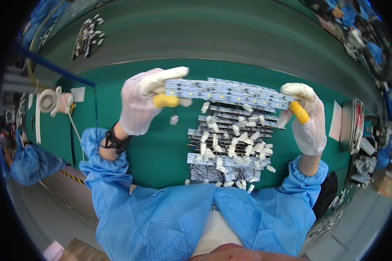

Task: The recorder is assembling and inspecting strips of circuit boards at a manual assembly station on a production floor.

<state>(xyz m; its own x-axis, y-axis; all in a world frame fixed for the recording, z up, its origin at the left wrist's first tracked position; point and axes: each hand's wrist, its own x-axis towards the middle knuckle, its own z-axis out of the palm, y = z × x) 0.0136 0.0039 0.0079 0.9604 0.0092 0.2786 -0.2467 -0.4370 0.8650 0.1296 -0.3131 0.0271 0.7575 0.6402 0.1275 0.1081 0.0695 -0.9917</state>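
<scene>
Both hands wear white gloves with yellow covers on the thumbs. My left hand [140, 102] is closed on the left end of a long white LED board [222, 92]. My right hand [310, 119] grips its right end. The board is held level above the green bench, with its small yellow LEDs showing; a second strip edge appears along its far side. A white plug connector [174, 119] hangs below my left hand. Nearer my body lies a pile of similar LED boards [197, 160], with several white connectors [233, 148] and dark wires on top.
A green mat [161, 152] covers the bench. At the far left rests another bundle of boards [85, 39]. A small white fan [48, 101] stands on the left, and a bin [356, 126] with a paper sheet [336, 122] on the right. Another person's blue sleeve [35, 163] shows at left.
</scene>
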